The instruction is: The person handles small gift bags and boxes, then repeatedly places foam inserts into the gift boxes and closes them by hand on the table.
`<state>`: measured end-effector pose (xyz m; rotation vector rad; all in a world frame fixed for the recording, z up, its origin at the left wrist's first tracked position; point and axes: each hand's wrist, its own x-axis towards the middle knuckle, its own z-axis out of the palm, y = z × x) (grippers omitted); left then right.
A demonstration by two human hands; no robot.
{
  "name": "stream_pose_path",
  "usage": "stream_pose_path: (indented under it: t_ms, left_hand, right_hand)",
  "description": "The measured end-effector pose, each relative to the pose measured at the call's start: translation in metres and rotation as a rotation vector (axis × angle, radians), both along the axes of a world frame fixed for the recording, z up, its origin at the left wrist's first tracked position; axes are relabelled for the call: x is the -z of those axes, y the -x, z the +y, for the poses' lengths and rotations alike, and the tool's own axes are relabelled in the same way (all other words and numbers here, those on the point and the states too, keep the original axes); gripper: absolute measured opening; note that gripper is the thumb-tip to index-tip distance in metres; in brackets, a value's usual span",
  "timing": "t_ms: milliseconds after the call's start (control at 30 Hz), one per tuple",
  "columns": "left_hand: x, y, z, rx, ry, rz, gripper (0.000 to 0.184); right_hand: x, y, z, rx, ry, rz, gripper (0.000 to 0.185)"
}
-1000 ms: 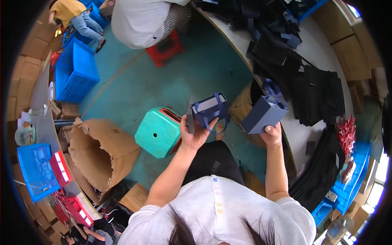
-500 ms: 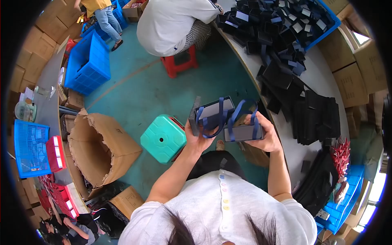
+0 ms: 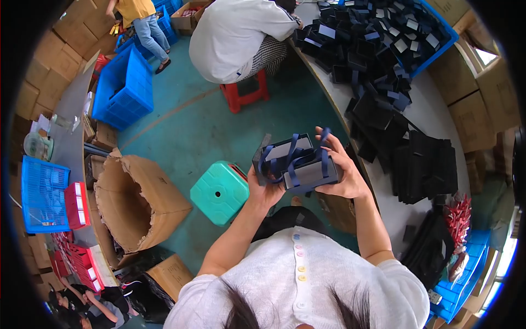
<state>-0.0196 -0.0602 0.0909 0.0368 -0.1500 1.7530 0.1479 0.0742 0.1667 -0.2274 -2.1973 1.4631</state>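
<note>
You hold two ribboned dark-blue packages side by side in front of your body, above your lap, and they seem to touch or nearly touch where they meet. Your left hand (image 3: 267, 192) cups the left package (image 3: 286, 149) from below and the near side, its grip narrowed to that load; a dark slab (image 3: 259, 160) stands along the left edge, though whether it is a separate piece you cannot tell from here. Your right hand (image 3: 350, 176) wraps the right end of the right package (image 3: 310, 174), thumb on the near side and the other fingers spread up behind by the blue ribbon (image 3: 325, 149), probably to leave its loop unpinched. Both pale grey faces point up toward you, likely so both can be seen at once. On the right, the grey table (image 3: 438, 104) bears a heap of small dark boxes (image 3: 359, 52) at the far end and a stack of black pieces (image 3: 424, 167) nearer, presumably set there to be within arm's reach. The teal stool (image 3: 219, 193) stands to the left on the floor, apart from your hands, beside the torn carton (image 3: 171, 200).
</note>
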Motion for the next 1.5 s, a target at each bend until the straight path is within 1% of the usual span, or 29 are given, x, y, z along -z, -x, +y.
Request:
stream_pose_path:
  t_ms: [33, 100, 200, 233, 267, 400, 467, 500, 533, 567, 600, 633, 667, 733, 767, 800, 867, 933, 1000, 1067, 1133, 1167, 1200, 1267, 1300, 1333, 1400, 1433, 1500]
  left_hand:
    - [0.000, -0.001, 0.001, 0.007, 0.003, 0.008, 0.052]
    - [-0.002, -0.003, 0.003, -0.007, 0.179, -0.005, 0.054]
    - [-0.010, -0.006, 0.008, 0.021, 0.222, 0.080, 0.053]
    - [-0.011, -0.008, 0.009, 0.024, 0.223, 0.087, 0.053]
    - [-0.011, -0.010, 0.010, 0.005, 0.223, 0.124, 0.054]
    - [-0.008, -0.023, 0.013, -0.087, 0.295, 0.243, 0.054]
    - [0.036, -0.013, 0.007, 0.167, 0.355, 0.130, 0.050]
    - [0.079, -0.003, 0.000, 0.363, 0.212, -0.077, 0.047]
    - [0.072, -0.007, -0.005, 0.366, 0.386, -0.101, 0.044]
    - [0.090, -0.008, -0.013, 0.327, 0.743, -0.022, 0.046]
    - [0.092, -0.013, -0.018, 0.292, 0.877, -0.035, 0.050]
    - [0.104, -0.015, -0.028, 0.280, 0.960, -0.092, 0.051]
    - [0.119, -0.016, -0.040, 0.255, 1.040, -0.145, 0.052]
    - [0.143, -0.026, -0.062, 0.288, 1.140, -0.138, 0.052]
    - [0.149, -0.034, -0.073, 0.325, 1.159, -0.054, 0.059]
    - [0.155, -0.040, -0.085, 0.338, 1.186, -0.071, 0.059]
    - [0.174, -0.050, -0.099, 0.381, 1.255, -0.035, 0.055]
    - [0.190, -0.057, -0.112, 0.402, 1.295, -0.076, 0.055]
    - [0.208, -0.065, -0.124, 0.426, 1.318, -0.140, 0.055]
    - [0.221, -0.069, -0.140, 0.439, 1.368, -0.143, 0.056]
    - [0.235, -0.075, -0.146, 0.434, 1.399, -0.137, 0.056]
    - [0.240, -0.076, -0.150, 0.440, 1.438, -0.127, 0.054]
    - [0.246, -0.078, -0.152, 0.442, 1.467, -0.115, 0.053]
    - [0.252, -0.081, -0.160, 0.471, 1.468, -0.112, 0.053]
    - [0.258, -0.083, -0.160, 0.500, 1.456, -0.088, 0.053]
    - [0.263, -0.084, -0.161, 0.501, 1.467, -0.094, 0.053]
    - [0.269, -0.085, -0.163, 0.526, 1.480, -0.037, 0.052]
    - [0.272, -0.085, -0.162, 0.530, 1.487, -0.038, 0.052]
    - [0.268, -0.087, -0.155, 0.527, 1.545, -0.054, 0.052]
  right_hand:
    - [0.001, 0.002, 0.000, -0.018, 0.028, -0.002, 0.057]
    - [0.001, 0.005, 0.000, -0.041, 0.054, 0.028, 0.057]
    - [0.001, 0.005, 0.005, -0.093, 0.071, 0.057, 0.058]
    - [0.001, 0.005, 0.006, -0.102, 0.134, 0.027, 0.057]
    - [0.002, 0.004, 0.007, -0.112, 0.198, -0.005, 0.056]
    - [0.028, -0.008, 0.010, -0.056, 0.222, -0.078, 0.060]
    - [0.054, -0.021, 0.001, 0.023, 0.408, -0.042, 0.053]
    - [0.069, -0.032, -0.004, 0.059, 0.718, -0.107, 0.054]
    - [0.101, -0.048, -0.009, 0.165, 0.836, -0.139, 0.054]
    - [0.134, -0.062, -0.017, 0.307, 1.033, -0.074, 0.052]
    - [0.163, -0.075, -0.025, 0.447, 1.218, 0.004, 0.051]
    - [0.185, -0.092, -0.029, 0.611, 1.355, -0.028, 0.047]
    - [0.210, -0.109, -0.033, 0.772, 1.442, -0.033, 0.050]
    - [0.267, -0.147, -0.030, 1.124, 1.521, -0.081, 0.053]
    - [0.292, -0.168, -0.026, 1.232, 1.521, -0.070, 0.054]
    - [0.319, -0.186, -0.018, 1.333, 1.520, -0.058, 0.056]
    - [0.382, -0.225, 0.006, 1.350, 1.538, 0.088, 0.056]
    - [0.409, -0.248, 0.040, 1.398, 1.505, 0.174, 0.054]
    - [0.506, -0.303, 0.051, 1.353, 0.894, -0.033, 0.040]
    - [0.492, -0.330, 0.059, 1.635, 1.323, 0.272, 0.038]
    - [0.486, -0.353, 0.057, 1.735, 1.371, 0.463, 0.039]
    - [0.510, -0.377, 0.052, 1.751, 1.335, 0.339, 0.040]
    - [0.512, -0.374, 0.062, 1.745, 1.331, 0.322, 0.040]
    - [0.497, -0.354, 0.070, 1.936, 1.347, -0.240, 0.043]
    - [0.498, -0.343, 0.075, 1.925, 1.315, -0.316, 0.054]
    - [0.517, -0.352, 0.077, 1.927, 1.320, -0.330, 0.054]
    - [0.551, -0.380, 0.082, 1.582, 1.156, -0.135, 0.065]
    - [0.559, -0.396, 0.082, 1.598, 1.163, -0.151, 0.065]
    - [0.559, -0.426, 0.071, 1.640, 1.293, -0.395, 0.070]
